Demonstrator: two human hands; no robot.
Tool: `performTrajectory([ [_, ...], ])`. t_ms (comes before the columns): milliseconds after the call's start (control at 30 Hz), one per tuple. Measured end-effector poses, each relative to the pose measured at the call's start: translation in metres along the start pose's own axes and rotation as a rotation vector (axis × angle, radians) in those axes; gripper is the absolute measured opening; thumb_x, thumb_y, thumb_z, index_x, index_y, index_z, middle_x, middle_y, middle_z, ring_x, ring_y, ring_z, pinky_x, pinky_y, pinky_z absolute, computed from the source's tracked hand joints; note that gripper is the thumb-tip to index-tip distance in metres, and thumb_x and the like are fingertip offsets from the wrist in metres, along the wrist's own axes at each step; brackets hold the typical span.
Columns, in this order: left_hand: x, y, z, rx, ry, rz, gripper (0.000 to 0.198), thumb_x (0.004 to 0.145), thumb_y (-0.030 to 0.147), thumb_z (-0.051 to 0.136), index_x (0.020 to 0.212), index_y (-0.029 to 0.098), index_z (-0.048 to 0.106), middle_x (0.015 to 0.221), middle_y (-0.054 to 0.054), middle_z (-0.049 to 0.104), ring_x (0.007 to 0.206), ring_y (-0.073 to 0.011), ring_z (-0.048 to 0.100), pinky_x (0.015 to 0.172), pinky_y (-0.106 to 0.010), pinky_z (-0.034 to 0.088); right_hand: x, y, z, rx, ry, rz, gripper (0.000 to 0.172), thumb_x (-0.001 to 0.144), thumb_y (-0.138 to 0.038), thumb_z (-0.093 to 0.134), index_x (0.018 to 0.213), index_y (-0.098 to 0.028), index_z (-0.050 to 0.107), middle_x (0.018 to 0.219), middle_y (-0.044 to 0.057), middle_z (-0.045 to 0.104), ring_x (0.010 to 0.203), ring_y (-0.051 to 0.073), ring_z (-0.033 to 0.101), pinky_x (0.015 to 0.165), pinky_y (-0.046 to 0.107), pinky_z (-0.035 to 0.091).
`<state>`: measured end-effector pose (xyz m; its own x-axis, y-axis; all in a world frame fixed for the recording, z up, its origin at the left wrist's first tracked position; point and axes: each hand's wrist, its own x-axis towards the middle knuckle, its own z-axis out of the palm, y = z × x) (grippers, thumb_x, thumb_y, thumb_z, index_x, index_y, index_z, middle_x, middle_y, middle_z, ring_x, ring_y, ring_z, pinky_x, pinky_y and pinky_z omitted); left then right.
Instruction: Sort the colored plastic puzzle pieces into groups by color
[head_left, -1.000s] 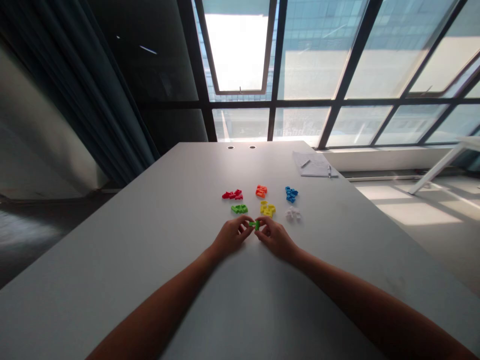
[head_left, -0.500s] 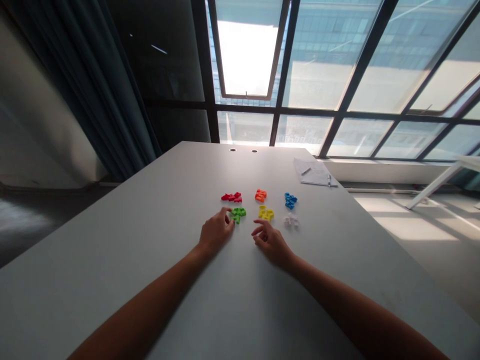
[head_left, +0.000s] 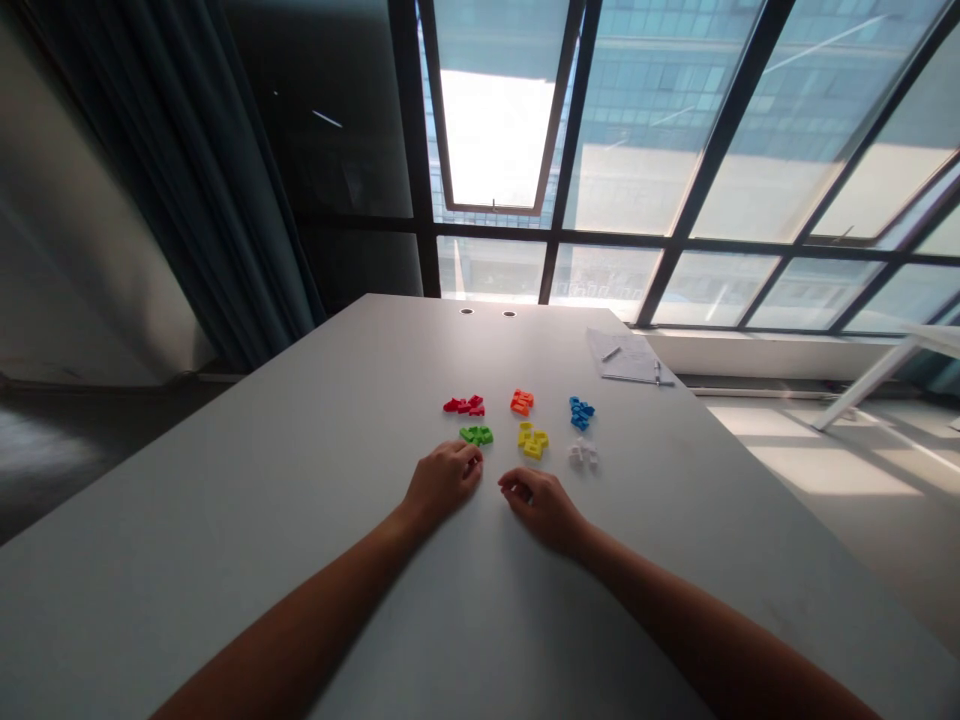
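My left hand (head_left: 444,477) rests on the table just in front of the small green plastic pieces (head_left: 476,435). Its fingers are curled together and cover the near side of that pile; whatever they hold is hidden. To its right, my right hand (head_left: 541,503) lies with thumb and fingers drawn together, and nothing shows in them. Nearest to it are the yellow pieces (head_left: 533,441), a short way beyond the fingertips. Clear whitish pieces (head_left: 583,454) lie to their right. Behind are red (head_left: 464,406), orange (head_left: 522,402) and blue pieces (head_left: 580,412), each colour in its own small group.
All of this lies on a large white table (head_left: 225,540). Paper sheets (head_left: 628,352) with pens on them are near the far right edge. Two round holes are at the table's far end, before tall windows (head_left: 615,180). A dark curtain (head_left: 187,180) hangs at left.
My left hand has drawn back towards me and its fingers have curled in; fewer green pieces show beyond it. My right hand has pulled back from the yellow pieces and closed.
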<state>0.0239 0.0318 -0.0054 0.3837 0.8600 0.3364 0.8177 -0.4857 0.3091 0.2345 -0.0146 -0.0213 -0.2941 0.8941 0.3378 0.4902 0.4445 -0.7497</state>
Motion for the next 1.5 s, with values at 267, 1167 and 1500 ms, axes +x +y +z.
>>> performTrajectory([
  [267,0.002,0.001,0.000,0.078,-0.081,-0.007,0.021,0.095,0.035,0.054,0.089,0.024,0.070,0.080,-0.004,0.071,0.070,-0.0195,0.063,0.061,-0.027,0.035,-0.001,0.001,0.001,-0.004,0.005,-0.019,0.014,0.089,-0.015,0.060,0.096,-0.019,0.072,0.085,0.003,0.072,0.072,0.015,0.063,0.071,0.025,0.048],
  [1167,-0.027,0.035,-0.005,-0.007,-0.211,0.444,0.022,0.094,0.032,0.055,0.079,0.021,0.066,0.076,-0.004,0.069,0.068,-0.0173,0.062,0.065,-0.028,0.043,-0.012,-0.007,-0.016,-0.201,0.093,-0.032,0.015,0.095,-0.023,0.053,0.089,-0.020,0.066,0.078,0.004,0.068,0.070,0.018,0.061,0.069,0.028,0.047],
  [1500,-0.075,0.017,-0.046,-0.059,-0.212,0.441,0.033,0.096,0.041,0.058,0.125,0.028,0.066,0.124,-0.006,0.072,0.114,-0.0252,0.066,0.102,-0.040,0.047,-0.079,-0.041,-0.043,-0.518,-0.196,-0.102,0.062,0.094,-0.039,0.064,0.150,-0.017,0.050,0.158,0.017,0.045,0.147,0.035,0.040,0.121,0.053,0.034],
])
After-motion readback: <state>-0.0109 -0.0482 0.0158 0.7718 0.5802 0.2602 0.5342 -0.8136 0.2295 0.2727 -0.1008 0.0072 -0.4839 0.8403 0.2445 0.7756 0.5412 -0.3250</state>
